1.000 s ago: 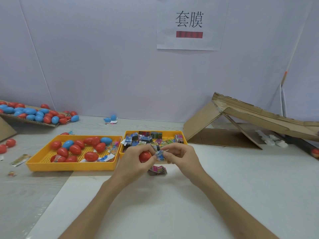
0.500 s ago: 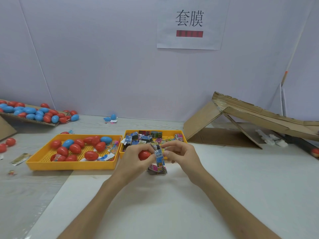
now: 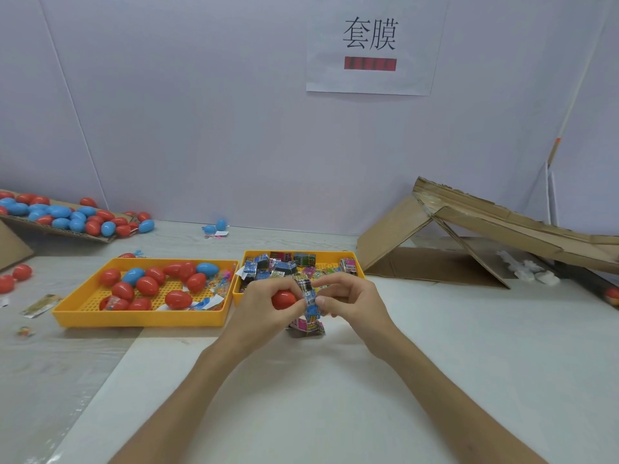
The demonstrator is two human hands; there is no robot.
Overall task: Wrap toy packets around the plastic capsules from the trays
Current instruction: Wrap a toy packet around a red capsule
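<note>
smooth red capsule (image 3: 283,300), crinkly printed packet (image 3: 308,298)

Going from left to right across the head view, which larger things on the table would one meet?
Heap of red and blue capsules → yellow tray of capsules → yellow tray of packets → folded cardboard shelter.

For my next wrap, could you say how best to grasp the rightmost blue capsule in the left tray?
Probably from above, pinching the blue capsule across its narrow middle: it lies on its side, and the tray wall blocks a sideways reach.
</note>
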